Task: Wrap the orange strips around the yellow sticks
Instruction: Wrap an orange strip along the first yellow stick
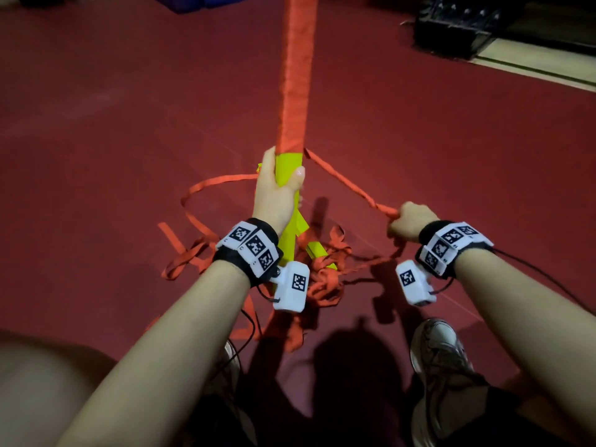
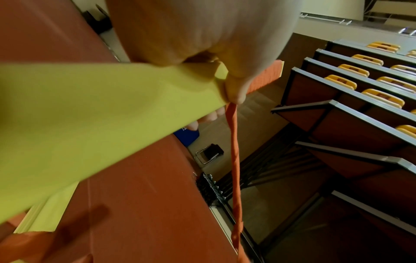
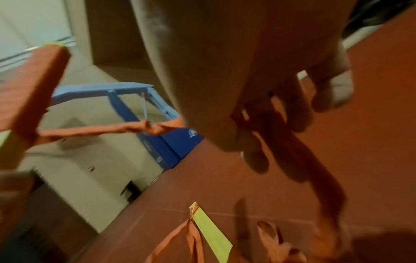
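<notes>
Two hands work one stick [image 1: 288,171] over a red floor [image 1: 451,140]. The left hand [image 1: 279,188] is wrapped round the stick's bare yellow part, thumb across its front, just below where the orange wrapping [image 1: 295,75] begins; the left wrist view shows the fingers [image 2: 235,89] curled under the stick's edge with the strip [image 2: 235,160] running out beside them. The stick's far end is cut off by the top of the head view, and its near end is hidden behind the left wrist. The right hand [image 1: 411,221] is closed in a fist on the strip, which stretches taut and twisted from the wrapping's lower edge to that fist. In the right wrist view the picture is blurred, yet the fingers [image 3: 290,113] are curled round the strip and its loose tail hangs below them.

More yellow sticks [image 1: 317,253] lie on the floor under the hands, half buried in a heap of loose strips [image 1: 325,279]; how many sticks I cannot tell. A shoe [image 1: 440,353] stands near the heap, its toe in shadow. A dark rack [image 1: 458,27] sits far off at the floor's right edge, where a pale border begins. Open floor spreads to the left and right of the stick.
</notes>
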